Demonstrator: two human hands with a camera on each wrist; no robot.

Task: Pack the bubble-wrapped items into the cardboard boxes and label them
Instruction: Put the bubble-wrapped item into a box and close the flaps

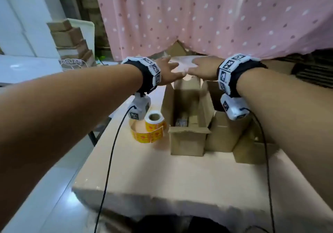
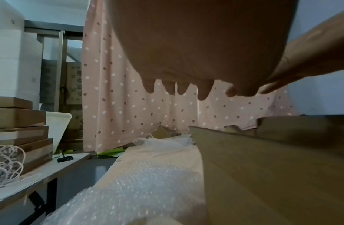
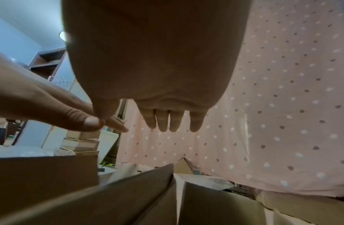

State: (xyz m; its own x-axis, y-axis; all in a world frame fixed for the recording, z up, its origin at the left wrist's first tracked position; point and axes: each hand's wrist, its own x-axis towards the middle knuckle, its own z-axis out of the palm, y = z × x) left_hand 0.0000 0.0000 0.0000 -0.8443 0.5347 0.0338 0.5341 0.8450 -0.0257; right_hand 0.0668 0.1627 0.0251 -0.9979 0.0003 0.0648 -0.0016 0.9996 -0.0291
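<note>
An open cardboard box point(image 1: 187, 139) stands mid-table with its flaps up; a bubble-wrapped item point(image 1: 182, 122) lies deep inside. Both hands reach past the box's far end, side by side, thumbs nearly touching. My left hand point(image 1: 167, 68) has straight, spread fingers point(image 2: 177, 88) and holds nothing. My right hand point(image 1: 201, 67) is also flat with straight fingers point(image 3: 173, 121) and is empty. Below and beyond them lies loose bubble wrap point(image 1: 182, 60), which in the left wrist view spreads as a bubble wrap sheet point(image 2: 148, 175) beside the box flap point(image 2: 263, 175). A roll of yellow labels point(image 1: 149, 130) sits left of the box.
Closed cardboard boxes point(image 1: 225, 133) stand right of the open one, another box point(image 1: 252, 153) nearer the front. A pink dotted curtain point(image 1: 216, 16) hangs just behind the table. Stacked flat boxes point(image 1: 72, 38) sit on a side table at the left. Wrist cables trail over the cardboard-covered tabletop point(image 1: 162, 175).
</note>
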